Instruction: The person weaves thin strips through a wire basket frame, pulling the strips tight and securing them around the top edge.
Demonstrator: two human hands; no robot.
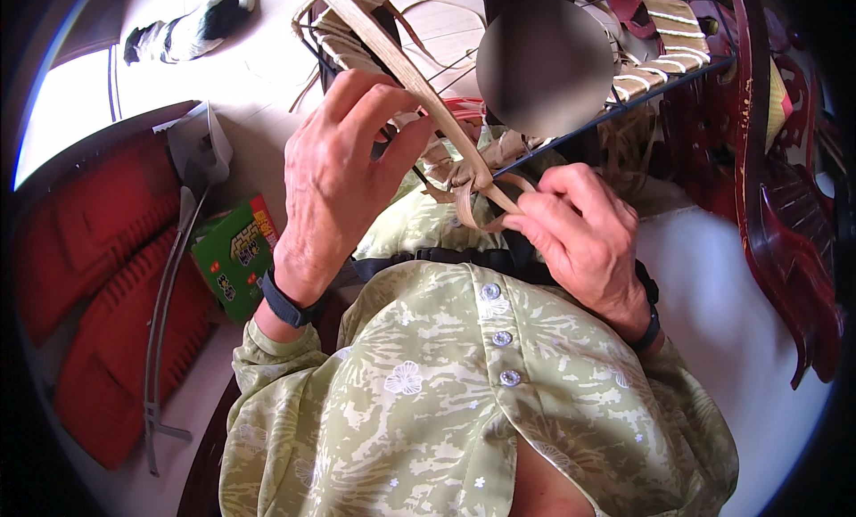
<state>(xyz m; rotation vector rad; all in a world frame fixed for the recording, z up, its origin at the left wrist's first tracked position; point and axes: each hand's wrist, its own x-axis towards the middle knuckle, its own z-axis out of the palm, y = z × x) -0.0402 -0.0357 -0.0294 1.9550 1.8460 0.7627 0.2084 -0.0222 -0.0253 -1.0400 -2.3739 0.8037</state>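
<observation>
Now, cane strip: runs diagonally between both hands.
Left hand: fingers curled around strip's upper length.
Right hand: pinching looped end at dark rod.

- Blouse: pale green with a whitish leafy and flower print, long sleeves ending in cuffs at the wrists.
- Buttons: small, round and pearly, in a row down the front placket.
- Left hand: bare, with a dark wristband on its wrist.
- Right hand: bare, with a dark band at its wrist.
</observation>
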